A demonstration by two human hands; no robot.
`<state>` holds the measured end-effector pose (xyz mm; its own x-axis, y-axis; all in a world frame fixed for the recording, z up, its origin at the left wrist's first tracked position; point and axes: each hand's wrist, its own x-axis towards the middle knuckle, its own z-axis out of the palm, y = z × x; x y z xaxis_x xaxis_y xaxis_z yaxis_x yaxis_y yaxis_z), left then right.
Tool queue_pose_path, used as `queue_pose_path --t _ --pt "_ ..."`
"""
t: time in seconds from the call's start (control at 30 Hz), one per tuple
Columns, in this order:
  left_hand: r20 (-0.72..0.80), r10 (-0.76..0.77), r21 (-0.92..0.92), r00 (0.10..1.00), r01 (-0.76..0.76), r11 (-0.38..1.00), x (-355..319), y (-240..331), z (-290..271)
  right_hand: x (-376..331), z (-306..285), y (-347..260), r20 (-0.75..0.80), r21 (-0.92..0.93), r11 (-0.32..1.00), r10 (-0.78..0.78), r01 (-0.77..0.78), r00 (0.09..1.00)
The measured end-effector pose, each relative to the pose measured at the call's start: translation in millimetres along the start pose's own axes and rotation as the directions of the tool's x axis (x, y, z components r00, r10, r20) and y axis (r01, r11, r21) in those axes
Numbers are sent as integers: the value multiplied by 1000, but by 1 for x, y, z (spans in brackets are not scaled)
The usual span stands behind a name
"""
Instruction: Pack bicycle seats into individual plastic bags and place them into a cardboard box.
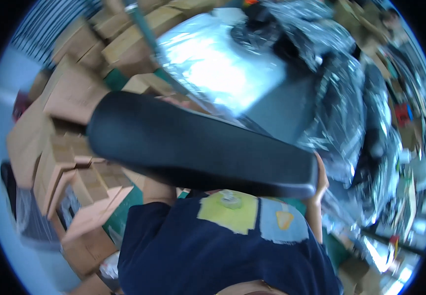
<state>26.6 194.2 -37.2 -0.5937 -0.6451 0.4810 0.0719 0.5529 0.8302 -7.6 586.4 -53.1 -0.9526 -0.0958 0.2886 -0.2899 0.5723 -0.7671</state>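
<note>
Across the front of the body: a long black motorcycle-type seat [198, 145], held aloft, its broad rounded end to the left and its narrower, squarer end to the right.
Right hand: the right hand [320, 181] is wrapped around the narrow end, thumb side up along the edge, gripping it.
Left hand: mostly hidden beneath the seat; the left hand [183, 103] seems to show only as blurred fingers at the far edge, so how tightly it closes I cannot tell.
Weight and feel: probably moderate in weight, heavier toward the broad end; the cover looks smooth, maybe a little slippery, with padding that should give over a stiff base.
Best hold: one hand under the broad end, the other around the narrow tip; the cover could scuff on hard edges.
Worktable: a grey tabletop [279, 115] lies beyond the seat, with clear plastic sheeting [213, 61] glaring under the light.
Wrapped goods: dark items in clear plastic [341, 105] crowd the table's right side.
Room: cardboard boxes [77, 86] are stacked at left, near a striped shutter [50, 29]; green floor [119, 219] shows between them.
</note>
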Motion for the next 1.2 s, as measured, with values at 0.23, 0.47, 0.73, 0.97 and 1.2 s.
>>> queue_pose_path --t 0.23,0.47,0.73,0.97,1.2 --pt "516 237 -786 823 565 -249 17 -70 -40 11 -4 -9 10 57 995 -78 77 997" --pt "546 -67 -837 835 547 -5 -9 -97 -81 -15 -15 38 592 165 956 101 -243 799" --pt "476 -574 -814 666 580 -1 -26 -39 -11 -72 11 110 556 597 432 384 -676 737" --pt "546 -603 -755 581 654 -53 -54 5 0 -71 -32 128 548 585 477 364 -656 753" --pt "681 -562 -628 470 769 -118 -67 29 25 -31 -45 104 756 111 932 147 -346 638"
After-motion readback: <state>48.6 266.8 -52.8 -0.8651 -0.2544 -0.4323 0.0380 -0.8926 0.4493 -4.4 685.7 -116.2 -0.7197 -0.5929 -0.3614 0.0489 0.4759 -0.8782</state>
